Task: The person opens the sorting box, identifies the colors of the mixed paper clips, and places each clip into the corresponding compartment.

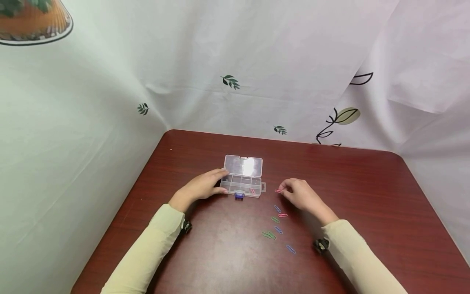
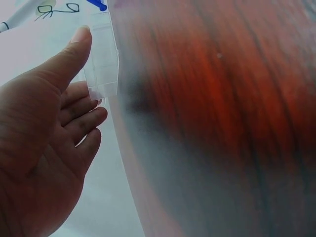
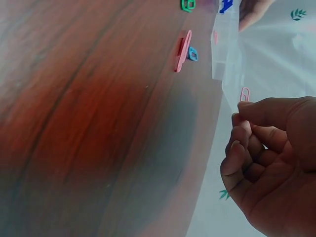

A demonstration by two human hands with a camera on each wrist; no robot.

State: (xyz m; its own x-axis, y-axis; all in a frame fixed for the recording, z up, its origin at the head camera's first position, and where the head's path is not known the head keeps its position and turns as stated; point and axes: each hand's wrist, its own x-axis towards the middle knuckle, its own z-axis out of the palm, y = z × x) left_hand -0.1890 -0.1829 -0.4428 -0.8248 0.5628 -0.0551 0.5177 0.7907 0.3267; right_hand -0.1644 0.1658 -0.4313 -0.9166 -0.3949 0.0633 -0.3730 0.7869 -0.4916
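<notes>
A clear plastic compartment box [image 1: 240,186] lies on the table with its lid [image 1: 243,166] raised toward the back and a blue latch [image 1: 239,195] at its front. My left hand [image 1: 201,184] holds the box at its left end, thumb at the front and fingers toward the back. Between thumb and fingertips, my right hand [image 1: 299,194] pinches a pink paper clip [image 3: 245,94], just right of the box and apart from it. Pink paper clips [image 1: 252,190] lie in a front right compartment.
Loose paper clips lie in front of my right hand: a pink one [image 1: 282,215], blue ones [image 1: 278,230] and green ones [image 1: 275,219]. The dark red table [image 1: 349,183] meets white patterned cloth [image 1: 293,61] at the back and sides.
</notes>
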